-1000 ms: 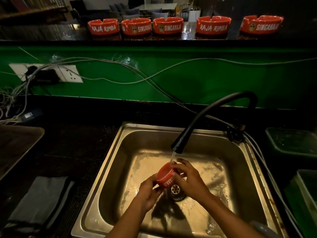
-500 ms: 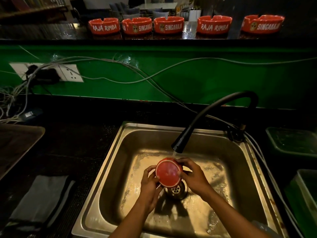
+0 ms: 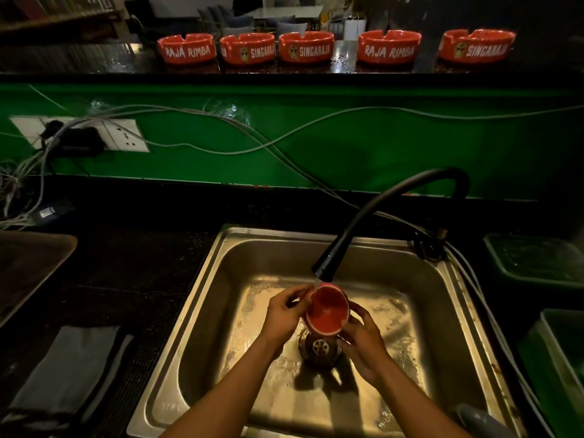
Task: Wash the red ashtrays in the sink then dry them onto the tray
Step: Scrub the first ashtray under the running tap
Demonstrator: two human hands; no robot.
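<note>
L hand point(image 3: 282, 314) & R hand point(image 3: 363, 346) both grip the round red glossy ashtray point(image 3: 327, 311) by its rim, tilted under the black tap point(image 3: 325, 267), over the steel sink point(image 3: 202, 298) drain. Looks wet, slick, rigid, prob. breakable; hold opposite rim edges.

The black faucet spout point(image 3: 354, 235) overhangs the sink point(image 3: 202, 279) — open basin room left of it.
</note>
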